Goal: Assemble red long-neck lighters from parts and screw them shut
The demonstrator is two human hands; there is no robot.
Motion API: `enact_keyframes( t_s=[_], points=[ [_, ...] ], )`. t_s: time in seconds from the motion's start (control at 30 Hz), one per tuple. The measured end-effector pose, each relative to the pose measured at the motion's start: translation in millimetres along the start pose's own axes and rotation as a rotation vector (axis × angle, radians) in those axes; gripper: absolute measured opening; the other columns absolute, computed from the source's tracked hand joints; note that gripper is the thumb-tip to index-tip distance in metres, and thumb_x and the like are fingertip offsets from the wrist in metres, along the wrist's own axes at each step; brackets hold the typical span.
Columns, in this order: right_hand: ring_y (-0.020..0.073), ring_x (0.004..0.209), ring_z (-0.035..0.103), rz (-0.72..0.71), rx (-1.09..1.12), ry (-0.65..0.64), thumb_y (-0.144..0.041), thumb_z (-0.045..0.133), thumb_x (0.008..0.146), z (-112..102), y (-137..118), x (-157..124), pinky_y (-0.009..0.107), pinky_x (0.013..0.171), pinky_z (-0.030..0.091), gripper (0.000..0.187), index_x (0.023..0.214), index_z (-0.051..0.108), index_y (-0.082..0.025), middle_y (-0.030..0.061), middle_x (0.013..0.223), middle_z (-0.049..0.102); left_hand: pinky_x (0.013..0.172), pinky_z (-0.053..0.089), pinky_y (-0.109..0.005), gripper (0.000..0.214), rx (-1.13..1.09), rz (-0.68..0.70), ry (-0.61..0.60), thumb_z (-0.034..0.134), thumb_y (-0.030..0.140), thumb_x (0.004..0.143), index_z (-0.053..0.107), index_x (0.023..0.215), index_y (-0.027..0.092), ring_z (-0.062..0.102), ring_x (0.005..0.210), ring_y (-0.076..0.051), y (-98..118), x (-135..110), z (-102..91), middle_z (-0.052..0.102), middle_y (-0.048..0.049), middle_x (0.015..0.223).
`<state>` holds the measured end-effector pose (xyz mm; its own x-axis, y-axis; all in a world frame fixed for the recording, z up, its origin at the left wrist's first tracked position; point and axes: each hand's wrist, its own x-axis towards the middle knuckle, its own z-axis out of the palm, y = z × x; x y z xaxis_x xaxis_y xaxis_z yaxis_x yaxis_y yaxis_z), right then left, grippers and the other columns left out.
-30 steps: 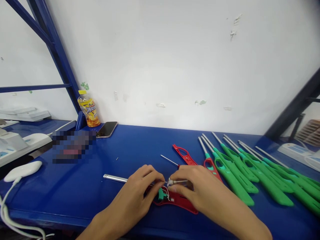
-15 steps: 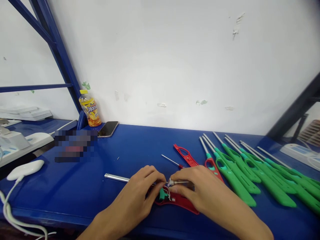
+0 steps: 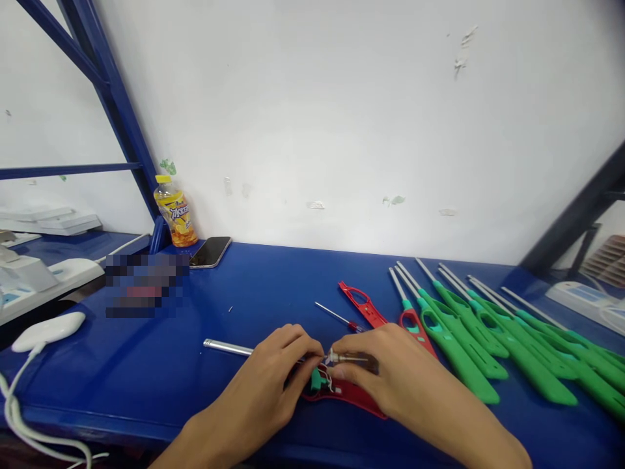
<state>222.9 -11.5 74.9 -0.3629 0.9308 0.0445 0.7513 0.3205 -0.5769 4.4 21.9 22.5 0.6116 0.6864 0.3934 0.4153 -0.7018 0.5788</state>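
Note:
Both my hands meet over an opened red lighter shell (image 3: 352, 394) lying on the blue bench near its front edge. My left hand (image 3: 273, 378) pinches the thin wire end where the shell's metal tube (image 3: 227, 347) joins it. My right hand (image 3: 378, 371) pinches a small metal valve piece (image 3: 344, 357) just above the shell's teal trigger (image 3: 316, 379). Fingers of both hands are closed.
A loose red shell half (image 3: 364, 304) and a small screwdriver (image 3: 336, 316) lie behind my hands. Several finished green lighters (image 3: 469, 339) lie in a row to the right. At the back left stand a drink bottle (image 3: 176, 212) and a phone (image 3: 209, 252). A white device with cable (image 3: 46, 329) sits at the far left.
Almost nothing has moved. The view has shifted slightly and my fingers have made small adjustments on the parts above the red shell.

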Motion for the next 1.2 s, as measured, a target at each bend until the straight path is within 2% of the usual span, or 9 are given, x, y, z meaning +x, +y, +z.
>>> enact_keyframes(
  t_s=[0.4, 0.97, 1.07, 1.2],
  points=[
    [0.0131, 0.058, 0.034, -0.007, -0.030, 0.005, -0.027, 0.059, 0.102, 1.6, 0.9, -1.5, 0.029, 0.057, 0.024, 0.037, 0.067, 0.049, -0.023, -0.0070, 0.061, 0.051, 0.082, 0.049, -0.028, 0.020, -0.004, 0.029, 0.015, 0.049, 0.013, 0.108, 0.065, 0.105, 0.024, 0.063, 0.093, -0.017, -0.1, -0.6, -0.1, 0.067, -0.0010, 0.101],
    [0.0112, 0.055, 0.029, -0.011, -0.033, 0.011, -0.023, 0.064, 0.099, 4.8, 2.2, 0.5, 0.028, 0.054, 0.021, 0.036, 0.066, 0.050, -0.022, -0.0089, 0.058, 0.049, 0.081, 0.049, -0.028, 0.022, -0.001, 0.041, 0.012, 0.048, 0.010, 0.107, 0.066, 0.106, 0.023, 0.062, 0.093, -0.017, -2.4, -2.3, 1.9, 0.066, -0.0008, 0.101],
    [0.0107, 0.056, 0.037, -0.014, -0.021, -0.004, -0.025, 0.063, 0.101, 3.4, 2.6, 0.9, 0.027, 0.056, 0.025, 0.035, 0.067, 0.055, -0.023, -0.0091, 0.062, 0.057, 0.082, 0.048, -0.028, 0.021, -0.013, 0.038, 0.025, 0.050, 0.010, 0.106, 0.066, 0.105, 0.024, 0.062, 0.092, -0.016, -2.0, -1.4, 2.0, 0.067, 0.0004, 0.100],
    [0.0134, 0.073, 0.063, -0.015, 0.013, 0.009, -0.026, 0.062, 0.103, 0.5, 2.1, 0.6, 0.026, 0.067, 0.035, 0.023, 0.084, 0.075, -0.029, -0.0071, 0.081, 0.075, 0.084, 0.048, -0.028, 0.019, -0.032, 0.025, 0.069, 0.054, 0.013, 0.107, 0.068, 0.105, 0.025, 0.063, 0.092, -0.016, -2.2, 0.5, 3.1, 0.068, 0.0015, 0.100]
  ],
)
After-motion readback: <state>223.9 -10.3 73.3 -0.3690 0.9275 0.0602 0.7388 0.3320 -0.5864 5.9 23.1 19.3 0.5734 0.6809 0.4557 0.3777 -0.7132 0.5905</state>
